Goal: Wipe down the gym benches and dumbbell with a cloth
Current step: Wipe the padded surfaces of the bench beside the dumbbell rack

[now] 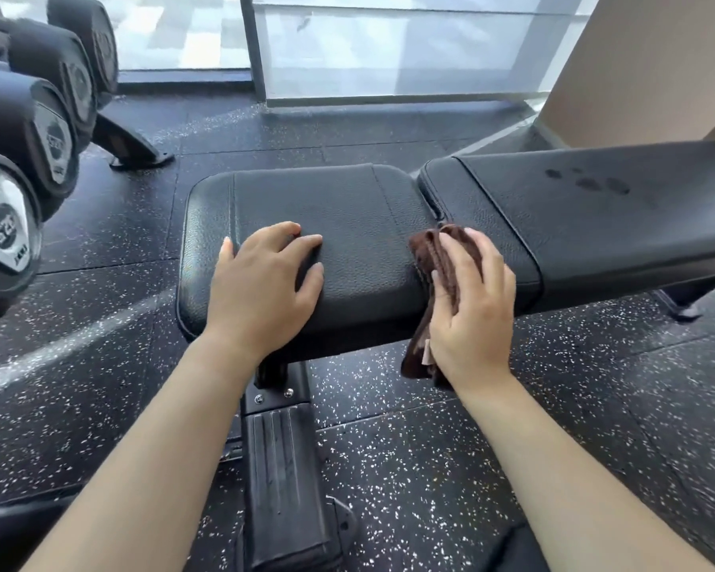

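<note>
2 bare forearms reach forward from the bottom edge, and between them lies the black ribbed foot plate (285, 480) of the bench frame, standing on the black rubber floor flecked with white (430, 468). Beyond it, the left hand (265, 278) lies palm-down with loose, spread fingers on the black grained-vinyl seat pad (339, 200), holding nothing. Well apart from it, the right hand (471, 307) has its fingers curled round a crumpled brown terry cloth (438, 258) and presses it on the seat pad's right edge, where the 2 pads meet. The cloth's lower end hangs below the front edge of the bench. To the right, the long black vinyl back pad (595, 216) carries a few dark spots, perhaps damp marks, though the surface is too dim to be sure. On the left sits a row of black rubber dumbbells with grey end plates (17, 130). Farthest off are a frosted glass wall (389, 47) and a beige column (657, 64).
</note>
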The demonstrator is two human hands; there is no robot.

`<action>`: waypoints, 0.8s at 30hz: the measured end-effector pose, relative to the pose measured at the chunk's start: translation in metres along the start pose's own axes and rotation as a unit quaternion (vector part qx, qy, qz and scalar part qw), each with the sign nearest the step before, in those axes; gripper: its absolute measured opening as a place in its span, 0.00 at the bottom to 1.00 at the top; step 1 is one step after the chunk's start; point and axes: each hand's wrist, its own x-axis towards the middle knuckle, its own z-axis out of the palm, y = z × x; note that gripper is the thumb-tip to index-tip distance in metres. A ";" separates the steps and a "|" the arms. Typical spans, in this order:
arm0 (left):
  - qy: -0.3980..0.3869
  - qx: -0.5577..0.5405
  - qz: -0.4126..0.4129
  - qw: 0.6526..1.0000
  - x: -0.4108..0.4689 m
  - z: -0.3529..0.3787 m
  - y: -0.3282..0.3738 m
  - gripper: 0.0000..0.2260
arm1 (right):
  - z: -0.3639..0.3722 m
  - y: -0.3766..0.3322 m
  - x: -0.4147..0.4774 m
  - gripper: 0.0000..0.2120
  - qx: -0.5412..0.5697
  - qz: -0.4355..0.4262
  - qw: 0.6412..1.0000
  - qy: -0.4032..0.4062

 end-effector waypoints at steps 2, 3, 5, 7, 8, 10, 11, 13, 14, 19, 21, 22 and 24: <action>0.004 0.011 -0.007 1.000 0.004 0.004 0.003 0.18 | -0.001 -0.001 0.001 0.19 0.013 -0.013 1.000 -0.012; 0.002 0.015 -0.010 1.000 0.008 0.006 0.005 0.19 | -0.003 0.001 0.003 0.19 0.018 -0.020 0.999 -0.023; -0.013 0.018 -0.012 1.000 0.018 0.012 0.012 0.21 | -0.008 0.005 0.014 0.20 0.015 -0.038 0.998 -0.053; -0.035 0.030 -0.022 0.999 0.031 0.021 0.025 0.23 | -0.013 0.010 0.034 0.20 -0.012 -0.042 0.996 -0.077; -0.046 0.037 -0.031 0.998 0.038 0.027 0.034 0.25 | -0.015 0.014 0.046 0.19 -0.037 -0.033 0.995 -0.086; -0.068 0.040 -0.049 0.996 0.050 0.040 0.057 0.28 | -0.021 0.030 0.070 0.19 -0.102 0.007 0.987 -0.127; -0.076 0.041 -0.056 0.995 0.053 0.046 0.069 0.29 | -0.024 0.040 0.078 0.19 -0.125 0.034 0.980 -0.154; -0.078 0.049 -0.069 0.993 0.057 0.054 0.082 0.30 | -0.030 0.056 0.080 0.20 -0.133 0.065 0.970 -0.191; -0.078 0.054 -0.074 0.993 0.057 0.055 0.084 0.30 | -0.030 0.060 0.078 0.20 -0.127 0.062 0.971 -0.195; -0.065 0.075 -0.084 0.991 0.057 0.050 0.083 0.33 | -0.012 0.066 0.101 0.22 -0.092 0.044 0.968 -0.231; -0.069 0.084 -0.090 0.990 0.058 0.048 0.085 0.32 | -0.003 0.069 0.121 0.23 -0.068 0.034 0.957 -0.279; -0.073 0.086 -0.094 0.989 0.059 0.047 0.086 0.32 | -0.001 0.070 0.128 0.23 -0.055 0.026 0.951 -0.302; -0.077 0.091 -0.102 0.988 0.058 0.045 0.089 0.31 | -0.004 0.073 0.134 0.23 -0.025 -0.001 0.943 -0.331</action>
